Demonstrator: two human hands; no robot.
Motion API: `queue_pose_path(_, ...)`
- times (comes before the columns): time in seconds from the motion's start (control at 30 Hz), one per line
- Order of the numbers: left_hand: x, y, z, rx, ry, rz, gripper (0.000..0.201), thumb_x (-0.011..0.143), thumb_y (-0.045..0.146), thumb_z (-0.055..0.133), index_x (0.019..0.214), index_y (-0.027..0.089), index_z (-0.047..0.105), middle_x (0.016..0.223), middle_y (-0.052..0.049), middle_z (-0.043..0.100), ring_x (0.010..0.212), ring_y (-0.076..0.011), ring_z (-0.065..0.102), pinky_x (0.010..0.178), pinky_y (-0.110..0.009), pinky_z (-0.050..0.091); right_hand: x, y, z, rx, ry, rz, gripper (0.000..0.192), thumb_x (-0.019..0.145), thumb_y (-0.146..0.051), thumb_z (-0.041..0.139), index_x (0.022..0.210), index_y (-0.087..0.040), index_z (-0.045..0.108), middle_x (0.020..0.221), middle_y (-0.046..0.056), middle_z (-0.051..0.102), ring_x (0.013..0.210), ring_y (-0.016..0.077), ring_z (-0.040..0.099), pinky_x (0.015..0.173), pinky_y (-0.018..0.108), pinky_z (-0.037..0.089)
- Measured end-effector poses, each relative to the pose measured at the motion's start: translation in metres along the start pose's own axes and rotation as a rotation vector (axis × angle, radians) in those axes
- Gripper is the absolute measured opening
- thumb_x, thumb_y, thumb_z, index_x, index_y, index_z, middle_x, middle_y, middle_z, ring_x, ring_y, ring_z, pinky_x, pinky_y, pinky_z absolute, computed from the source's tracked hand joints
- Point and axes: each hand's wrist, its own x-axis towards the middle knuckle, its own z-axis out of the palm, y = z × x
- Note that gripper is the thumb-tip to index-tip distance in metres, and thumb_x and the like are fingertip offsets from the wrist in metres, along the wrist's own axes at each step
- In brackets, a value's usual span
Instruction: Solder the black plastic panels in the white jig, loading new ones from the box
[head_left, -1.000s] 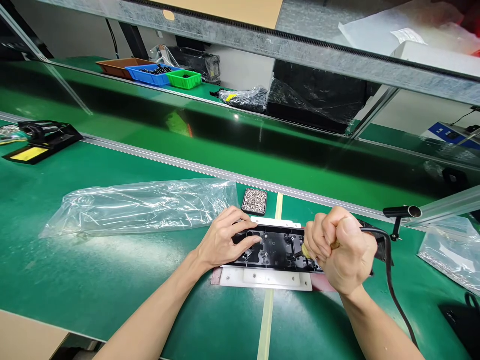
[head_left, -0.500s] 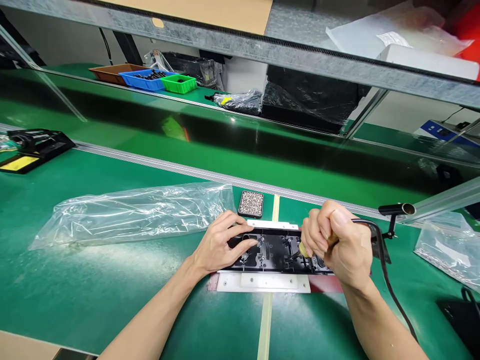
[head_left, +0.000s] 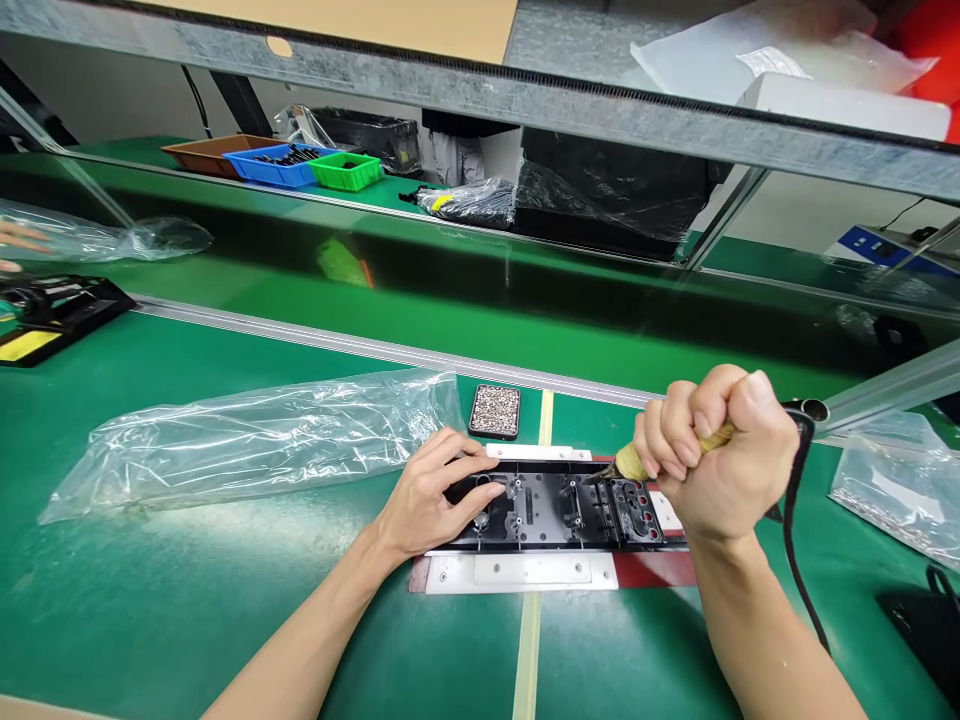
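plastic bag [head_left: 247,440]: clear, lying flat just left of the fingers
small tray [head_left: 495,411]: silvery bits inside, right behind the fingers
bins [head_left: 277,164]: brown, blue, green, way back left

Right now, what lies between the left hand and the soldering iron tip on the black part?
In the head view, only the black part's ribbed middle lies between the left hand and the soldering iron in the right hand.

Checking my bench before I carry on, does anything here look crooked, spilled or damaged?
Nothing stands out. The black plastic part lies square in its white fixture, the left hand pressing it and the right hand holding the soldering iron. No spill shows.
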Motion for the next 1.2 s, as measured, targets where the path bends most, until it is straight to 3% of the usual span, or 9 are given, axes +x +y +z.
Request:
queue_pose_path(0.3,-0.002,-0.001,0.0,-0.001,-0.01,-0.001,0.024,0.095,0.021,0.072,0.119,0.021,0.07,0.106,-0.009,0.068,0.097,-0.0223,0.062,0.084,-0.041,0.052,-0.005,0.011,0.017,-0.025,0.029,0.019,0.045,0.103,-0.04,0.053,0.063,-0.021,0.045,0.048,-0.005,0.034,0.038,0.0084,0.031,0.033,0.021,0.03)
queue_pose_path(1.2,0.001,0.002,0.0,0.031,-0.006,-0.011,0.02,0.097,0.026,0.07,0.116,0.021,0.072,0.103,-0.008,0.069,0.095,-0.0224,0.064,0.082,-0.041,0.055,-0.003,0.029,0.017,-0.092,-0.064,0.044,0.044,0.099,-0.043,0.06,0.063,-0.021,0.045,0.048,-0.006,0.038,0.037,0.0078,0.034,0.034,0.021,0.034)
